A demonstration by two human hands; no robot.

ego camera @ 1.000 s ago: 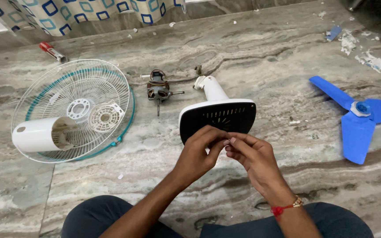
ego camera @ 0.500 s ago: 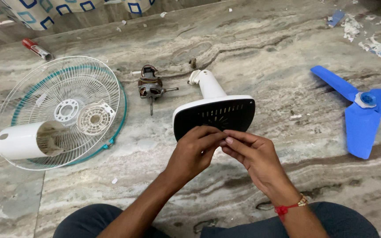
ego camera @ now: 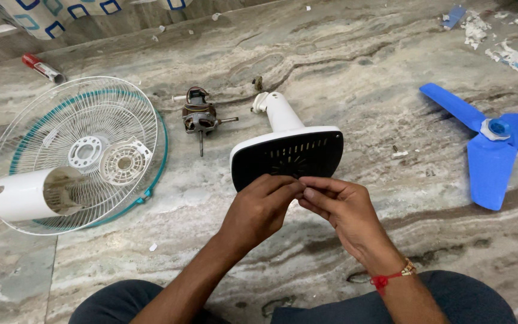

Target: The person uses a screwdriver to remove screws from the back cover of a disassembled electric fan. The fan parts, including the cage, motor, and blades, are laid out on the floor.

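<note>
1. Here, from the head view, the left hand point(ego camera: 259, 210) and right hand point(ego camera: 340, 207) meet fingertip to fingertip just before the fan base point(ego camera: 287, 157) on the marble floor point(ego camera: 355, 66).
2. Both hands look pinched; whether they hold something small, I cannot tell.
3. The base seems stiff, light plastic, best gripped by its neck.
4. Nearby: fan guard point(ego camera: 79, 150), motor point(ego camera: 200, 117), blue blade point(ego camera: 490, 150).

A white wire fan guard with a teal rim point(ego camera: 76, 150) lies on the marbled stone floor point(ego camera: 355, 66), with a white plastic cylindrical housing point(ego camera: 28, 193) resting on it. Just beside it sits a small metal fan motor point(ego camera: 199, 116). Well apart lie a blue three-bladed plastic fan propeller point(ego camera: 490, 144) and a red-and-silver tube-shaped tool point(ego camera: 42, 67).
</note>
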